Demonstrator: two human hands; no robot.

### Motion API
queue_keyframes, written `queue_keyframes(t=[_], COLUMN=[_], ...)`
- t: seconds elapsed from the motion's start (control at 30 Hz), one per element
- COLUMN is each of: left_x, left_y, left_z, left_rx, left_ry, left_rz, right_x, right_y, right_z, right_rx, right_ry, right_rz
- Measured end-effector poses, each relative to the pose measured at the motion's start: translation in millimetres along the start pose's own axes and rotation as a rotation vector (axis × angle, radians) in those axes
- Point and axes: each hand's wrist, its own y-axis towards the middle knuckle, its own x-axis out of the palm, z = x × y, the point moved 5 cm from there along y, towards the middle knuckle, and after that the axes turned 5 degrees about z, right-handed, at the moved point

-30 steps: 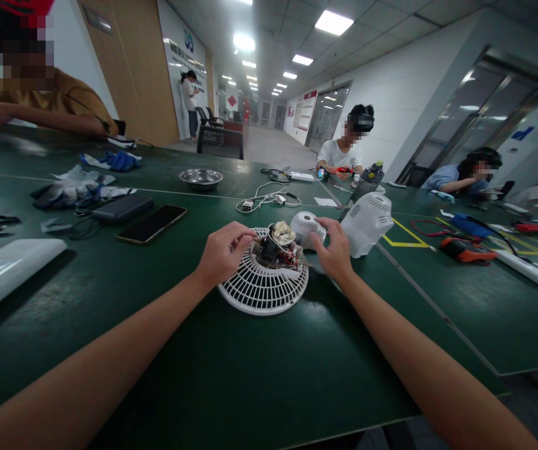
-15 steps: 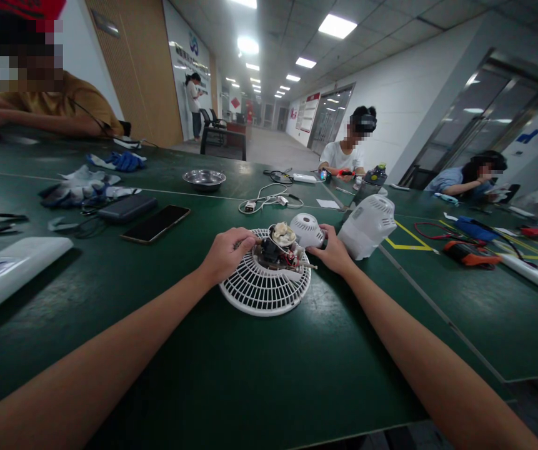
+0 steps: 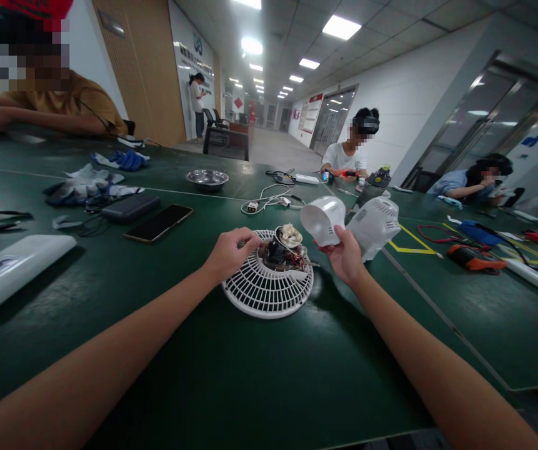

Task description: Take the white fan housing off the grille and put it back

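A round white fan grille (image 3: 269, 297) lies on the green table, with an exposed fan motor (image 3: 278, 253) and wires standing on its middle. My left hand (image 3: 232, 253) is closed at the motor's left side, over the grille's edge; what its fingertips pinch is too small to make out. Above the table on the right, my right hand (image 3: 345, 255) grips a white plastic motor cover (image 3: 323, 219), its hollow side tipped toward me. Just behind that hand stands a larger white plastic housing (image 3: 375, 225).
A smartphone (image 3: 159, 223), a dark power bank (image 3: 130, 208) and gloves (image 3: 84, 186) lie to the left. Farther back are a steel bowl (image 3: 207, 180) and a white cable (image 3: 269, 203). A multimeter (image 3: 475, 258) is at right. Several people sit around the table.
My right hand has taken hold of the motor cover, lifted it off the table and tilted it so its hollow shows. My left hand has stayed at the motor.
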Motion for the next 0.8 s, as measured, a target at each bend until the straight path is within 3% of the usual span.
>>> queue_keyframes(t=[0.1,0.3,0.6,0.7,0.8], left_x=[0.0,-0.1,-4.8,-4.2,-0.6], left_y=[0.3,-0.7,-5.7,-5.8,-5.2], left_z=[3.1,5.5,5.3,8.2,12.7], left_rx=[-0.03,-0.049,-0.112,-0.053,0.04], left_ry=[0.032,0.052,-0.21,-0.18,-0.016], left_rz=[0.006,-0.011,0.003,-0.021,-0.097], right_x=[16.9,46.8,59.7,58.2,55.9], right_y=[-17.6,-55.0,-69.9,-69.8,-68.0], right_z=[-17.2,-35.1,-33.7,-36.4,-39.2], right_rx=[-0.166,-0.498,-0.689,-0.736,-0.758], right_ry=[-0.023,-0.323,-0.666,-0.72,-0.731], right_rz=[-0.042,-0.209,-0.318,-0.334,-0.355])
